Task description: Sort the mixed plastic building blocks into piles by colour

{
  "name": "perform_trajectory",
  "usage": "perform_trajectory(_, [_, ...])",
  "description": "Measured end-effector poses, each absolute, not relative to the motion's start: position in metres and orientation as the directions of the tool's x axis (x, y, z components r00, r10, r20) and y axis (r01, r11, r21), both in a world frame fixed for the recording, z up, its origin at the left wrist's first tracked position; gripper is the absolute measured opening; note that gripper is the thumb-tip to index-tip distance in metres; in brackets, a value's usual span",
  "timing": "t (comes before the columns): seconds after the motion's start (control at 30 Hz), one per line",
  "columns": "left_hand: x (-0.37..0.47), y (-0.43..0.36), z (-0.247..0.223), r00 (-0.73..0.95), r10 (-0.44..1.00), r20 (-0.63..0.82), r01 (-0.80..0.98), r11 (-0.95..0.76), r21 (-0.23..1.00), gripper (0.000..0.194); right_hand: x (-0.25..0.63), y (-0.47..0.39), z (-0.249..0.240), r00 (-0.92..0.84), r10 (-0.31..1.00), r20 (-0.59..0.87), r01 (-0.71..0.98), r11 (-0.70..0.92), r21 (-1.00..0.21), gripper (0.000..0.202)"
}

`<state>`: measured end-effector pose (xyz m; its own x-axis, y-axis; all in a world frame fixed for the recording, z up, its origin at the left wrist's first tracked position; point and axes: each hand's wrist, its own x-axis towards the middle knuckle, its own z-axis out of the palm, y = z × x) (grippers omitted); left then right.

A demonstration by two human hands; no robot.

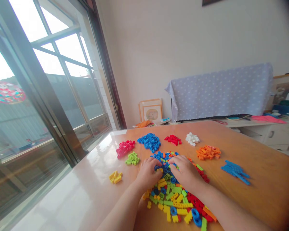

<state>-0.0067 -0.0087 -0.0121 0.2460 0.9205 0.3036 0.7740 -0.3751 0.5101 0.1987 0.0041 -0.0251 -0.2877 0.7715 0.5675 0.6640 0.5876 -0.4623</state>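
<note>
1. Bricks (176, 190) of mixed colours lie heaped on the table (86, 192), straight ahead of my head camera. I see yellow, green and some blue rings at the near end, red along the right edge, and mostly blue at the far end.
2. Left hand (148, 173): it rests on the heap's far left part, fingers curled and about half spread. I can't make out whether it has hold of a brick.
3. Right hand (184, 171): it lies just beside the left, over the far right part, fingers bent and partly spread. Again, I can't make out any grip; its fingertips reach in among the blue pieces.
4. Around the heap I count sorted groups: the yellow pile (115, 177) at left, the blue strips (236, 171) at right, then the green pile (132, 158) and the orange pile (208, 152).
5. Farther off sit the pink pile (125, 149), the blue pile (149, 142), the red pile (173, 139) and the white pile (192, 139).
6. Beyond the table, I see frames (152, 113) leaning near the wall and a dotted cloth (221, 91) above a cabinet (275, 131).
</note>
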Motion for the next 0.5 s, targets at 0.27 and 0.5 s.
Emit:
perform_trajectory(0.27, [-0.006, -0.007, -0.016, 0.243, 0.899, 0.365, 0.764, -0.409, 0.499, 0.016, 0.196, 0.002, -0.026, -0.289, 0.767, 0.573, 0.644, 0.599, -0.476, 0.015])
perform_trajectory(0.5, [-0.008, -0.012, -0.001, 0.123, 0.969, 0.216, 0.524, -0.248, 0.815, 0.027, 0.197, 0.0, -0.024, -0.272, 0.768, 0.58, 0.639, 0.595, -0.488, 0.016])
